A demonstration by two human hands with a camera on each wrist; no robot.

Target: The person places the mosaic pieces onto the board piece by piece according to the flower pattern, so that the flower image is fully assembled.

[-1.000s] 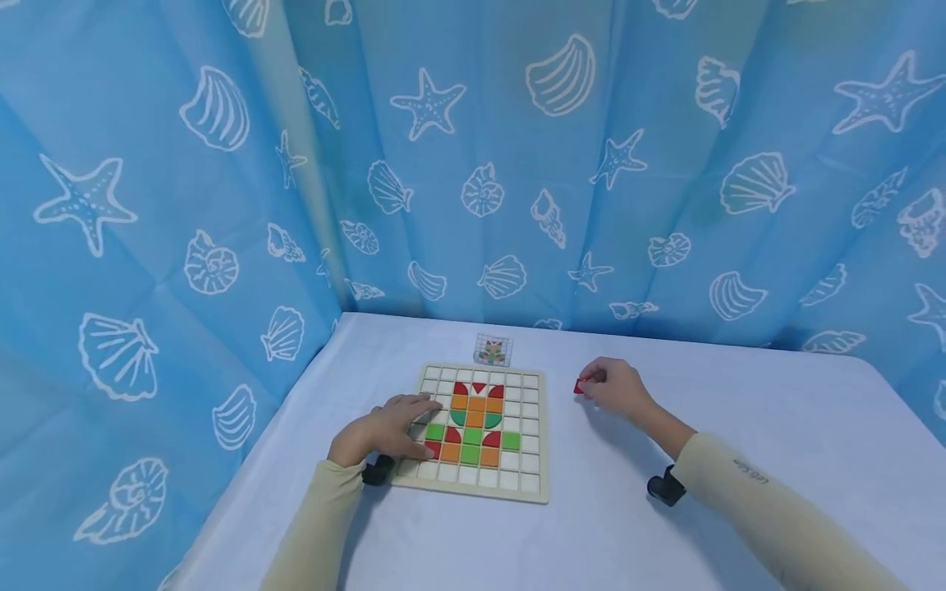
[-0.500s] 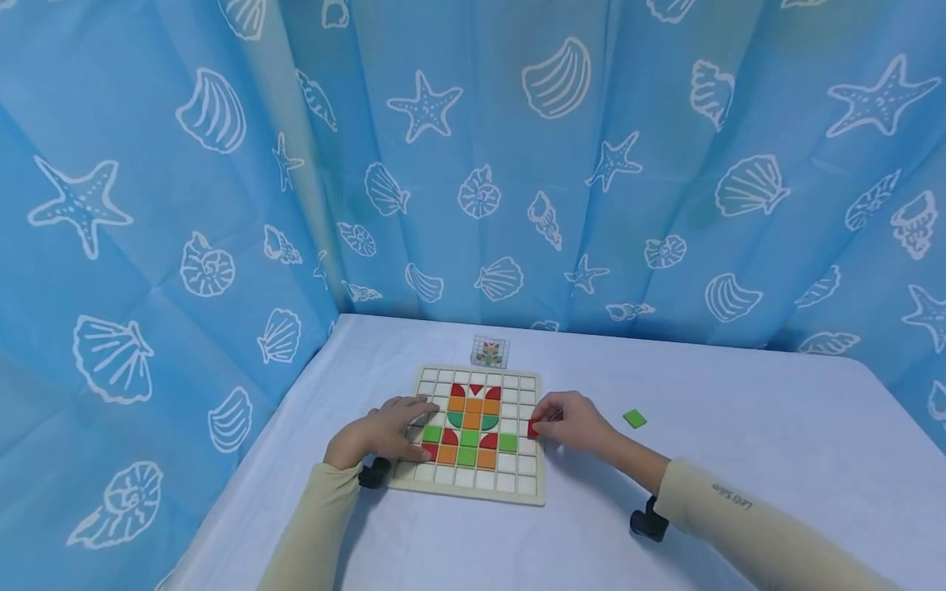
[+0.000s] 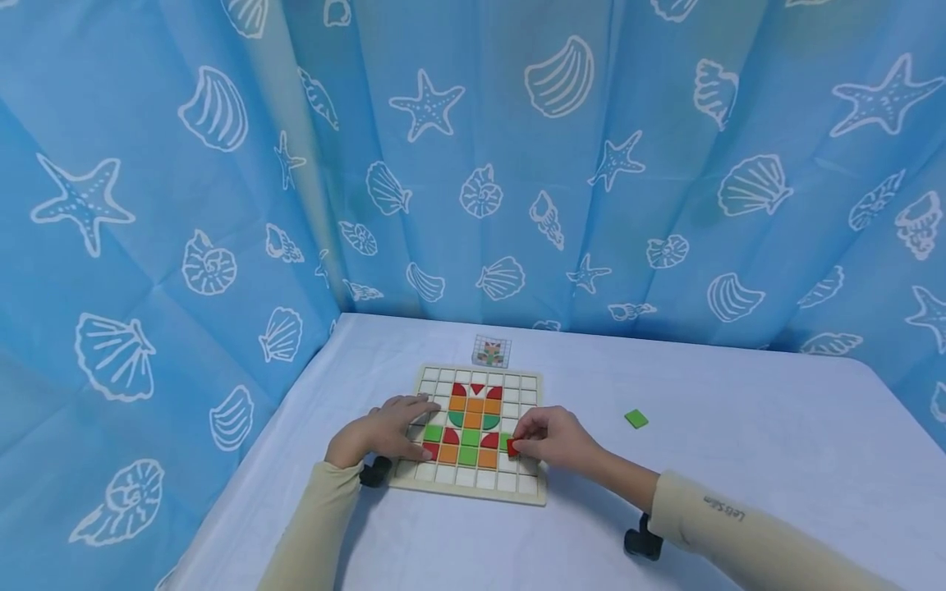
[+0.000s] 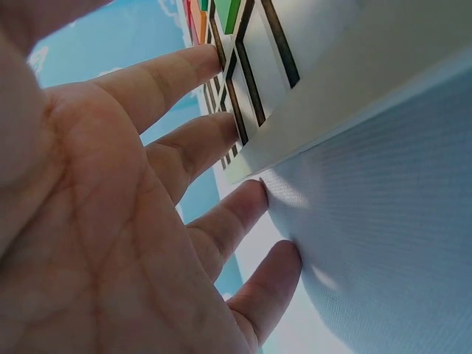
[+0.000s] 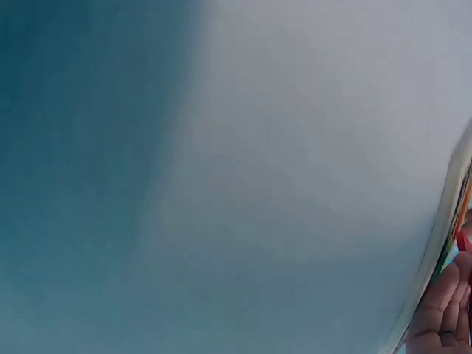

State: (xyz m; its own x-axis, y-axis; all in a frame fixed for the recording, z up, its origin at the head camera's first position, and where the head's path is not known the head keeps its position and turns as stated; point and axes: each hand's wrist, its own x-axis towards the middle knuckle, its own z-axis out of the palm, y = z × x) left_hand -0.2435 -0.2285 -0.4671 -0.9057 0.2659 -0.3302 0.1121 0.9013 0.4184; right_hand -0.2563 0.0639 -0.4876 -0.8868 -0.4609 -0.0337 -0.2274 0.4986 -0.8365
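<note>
A square grid board lies on the white table, with red, orange and green tiles set in its middle cells. My left hand rests at its left side, fingers spread. In the left wrist view two fingertips touch the board and the others rest on the cloth by its edge. Between thumb and fingers, my right hand pinches a small red tile over the board's lower right, beside a green tile that it partly covers. The right wrist view catches only part of that hand at its lower right corner.
A small pattern card with a coloured grid picture stands behind the board. One loose green tile lies on the white tablecloth to the right. Blue curtains with white shells enclose the back and left.
My right hand has carried the red tile leftward and nearer, from the table right of the board to over its lower right. The loose green tile has come into view. My left hand stays put.
</note>
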